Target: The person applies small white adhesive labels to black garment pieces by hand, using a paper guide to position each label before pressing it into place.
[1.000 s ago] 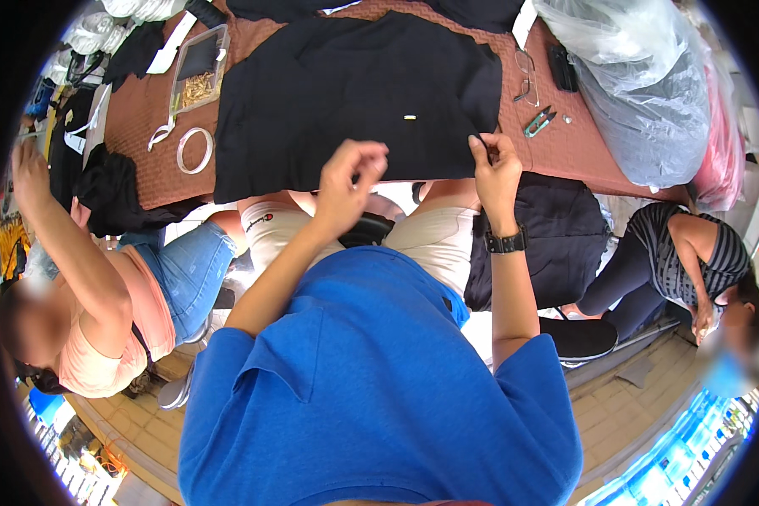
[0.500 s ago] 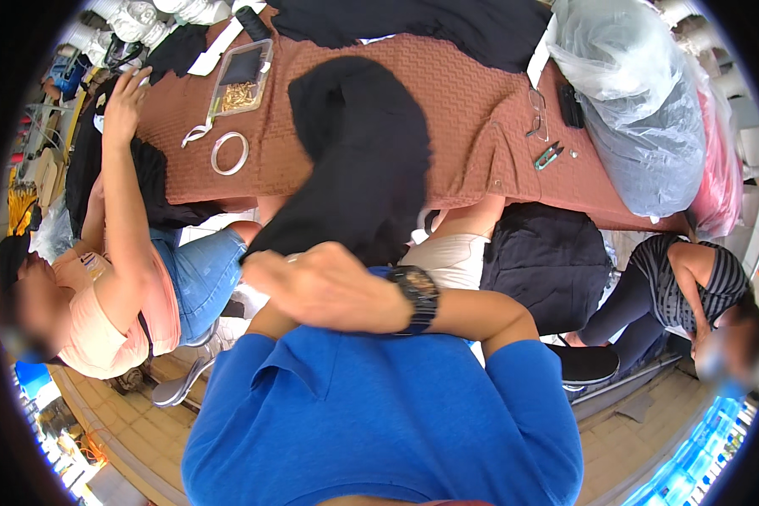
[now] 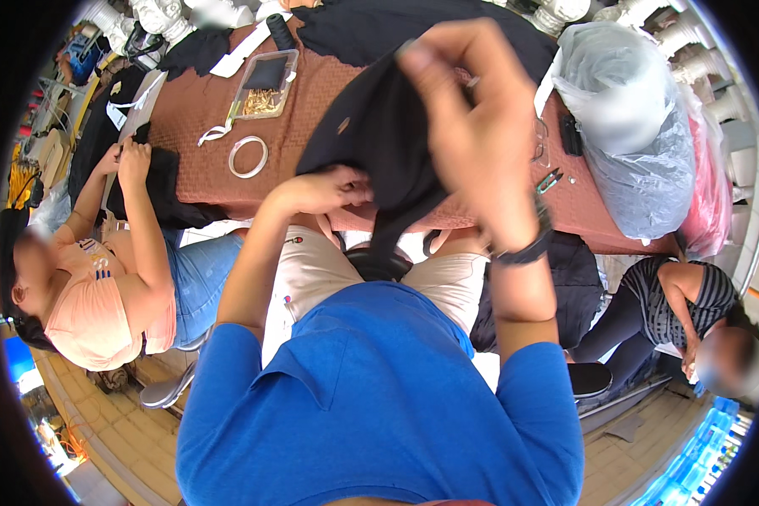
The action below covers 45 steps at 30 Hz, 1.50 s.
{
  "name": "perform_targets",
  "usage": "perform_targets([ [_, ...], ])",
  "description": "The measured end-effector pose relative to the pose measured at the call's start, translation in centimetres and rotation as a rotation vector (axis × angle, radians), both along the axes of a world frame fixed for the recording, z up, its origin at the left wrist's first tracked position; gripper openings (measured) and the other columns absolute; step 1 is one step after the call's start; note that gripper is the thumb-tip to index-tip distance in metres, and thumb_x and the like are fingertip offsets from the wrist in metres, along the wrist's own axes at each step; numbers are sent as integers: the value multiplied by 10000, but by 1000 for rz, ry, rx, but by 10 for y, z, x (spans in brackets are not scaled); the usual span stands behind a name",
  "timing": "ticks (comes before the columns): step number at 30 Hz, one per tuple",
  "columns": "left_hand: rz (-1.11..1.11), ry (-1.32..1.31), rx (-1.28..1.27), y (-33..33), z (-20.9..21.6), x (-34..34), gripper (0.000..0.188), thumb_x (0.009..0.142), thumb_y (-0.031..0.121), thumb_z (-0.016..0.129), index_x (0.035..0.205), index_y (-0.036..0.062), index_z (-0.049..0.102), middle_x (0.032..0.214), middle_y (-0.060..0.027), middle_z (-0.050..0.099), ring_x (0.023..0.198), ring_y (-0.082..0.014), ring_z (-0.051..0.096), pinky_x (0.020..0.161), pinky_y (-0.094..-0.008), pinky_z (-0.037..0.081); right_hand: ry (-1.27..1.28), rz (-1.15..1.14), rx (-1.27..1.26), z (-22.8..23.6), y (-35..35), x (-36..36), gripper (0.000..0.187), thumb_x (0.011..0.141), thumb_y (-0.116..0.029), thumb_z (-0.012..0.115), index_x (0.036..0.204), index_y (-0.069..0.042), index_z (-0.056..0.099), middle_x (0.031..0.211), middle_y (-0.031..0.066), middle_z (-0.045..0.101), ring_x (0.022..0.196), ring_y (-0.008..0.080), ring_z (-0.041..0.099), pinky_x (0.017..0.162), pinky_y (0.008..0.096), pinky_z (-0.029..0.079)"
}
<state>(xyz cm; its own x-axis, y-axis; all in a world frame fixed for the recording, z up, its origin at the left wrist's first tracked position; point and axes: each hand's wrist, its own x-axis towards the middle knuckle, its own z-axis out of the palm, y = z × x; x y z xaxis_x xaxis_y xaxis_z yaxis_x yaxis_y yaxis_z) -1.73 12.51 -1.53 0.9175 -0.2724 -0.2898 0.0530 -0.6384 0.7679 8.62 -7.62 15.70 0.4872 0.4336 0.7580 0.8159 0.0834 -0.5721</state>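
A piece of black cloth (image 3: 379, 126) hangs in folds between my hands, over the near edge of the table and down toward my lap. A small tan mark shows on its left part. At its lower left edge, my left hand (image 3: 316, 191) is closed on the cloth with curled fingers. My right hand (image 3: 485, 126) is raised on the right and blurred by motion. Its thumb and forefinger come together at the top of the cloth, pinching it. Whether a small tool or thread is also in that pinch cannot be made out.
On the brown-covered table (image 3: 202, 164) lie a clear box (image 3: 266, 84) of gold-coloured pieces, a white tape roll (image 3: 248, 157), a black thread spool (image 3: 280, 32) and green-handled thread snips (image 3: 550, 180). Stuffed plastic bags (image 3: 649, 185) stand right. Co-workers sit at left and right.
My right hand has swung from in front of my chest up and right, lifting the cloth. My left hand now shows at its lower edge. The left co-worker's raised hand has come down.
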Motion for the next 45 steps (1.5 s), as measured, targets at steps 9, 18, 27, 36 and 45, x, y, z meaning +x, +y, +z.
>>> perform_targets([
  [9, 341, -116, -1244, -42, 84, 30, 359, 1059, 296, 528, 1252, -2, 581, 934, -36, 646, 801, -105, 606, 742, -250, 509, 319, 241, -308, 47, 9, 47, 111, 1000, -101, 625, 934, -12, 626, 792, -11, 611, 678, 51, 531, 621, 225, 439],
  [18, 829, -398, -1198, -96, 3, 48, 465, 1084, 376, 435, 1373, 22, 524, 1246, -124, 624, 1120, -195, 601, 971, -360, 488, 104, 597, -446, -67, 61, -130, 288, 865, -54, 657, 1080, -20, 469, 1012, 208, 655, 831, 413, 678, 650, 471, 552],
  [27, 773, -220, -1267, -60, -36, 30, 501, 1083, 400, 424, 1404, 24, 501, 1315, -148, 594, 1201, -229, 568, 1029, -389, 456, 410, 52, 49, -88, -24, 59, 396, 932, -307, 715, 1191, -22, 625, 1255, 138, 623, 1141, 238, 594, 983, 373, 471],
  [36, 627, 143, -814, -11, -47, 0, 537, 1081, 425, 414, 1435, 26, 478, 1384, -171, 564, 1282, -263, 535, 1088, -419, 423, 1212, 596, 63, -104, -53, 58, 249, 884, -142, 790, 1080, -28, 685, 1070, 40, 714, 960, 137, 687, 850, 279, 557],
  [45, 256, 169, -1872, 27, -10, 15, 733, 1043, 545, 420, 1507, -21, 371, 1558, -228, 386, 1468, -334, 352, 1218, -473, 270, 1035, 437, 244, -46, -120, 157, 275, 992, -156, 641, 1189, 34, 628, 1129, 113, 710, 995, 179, 707, 870, 324, 587],
])
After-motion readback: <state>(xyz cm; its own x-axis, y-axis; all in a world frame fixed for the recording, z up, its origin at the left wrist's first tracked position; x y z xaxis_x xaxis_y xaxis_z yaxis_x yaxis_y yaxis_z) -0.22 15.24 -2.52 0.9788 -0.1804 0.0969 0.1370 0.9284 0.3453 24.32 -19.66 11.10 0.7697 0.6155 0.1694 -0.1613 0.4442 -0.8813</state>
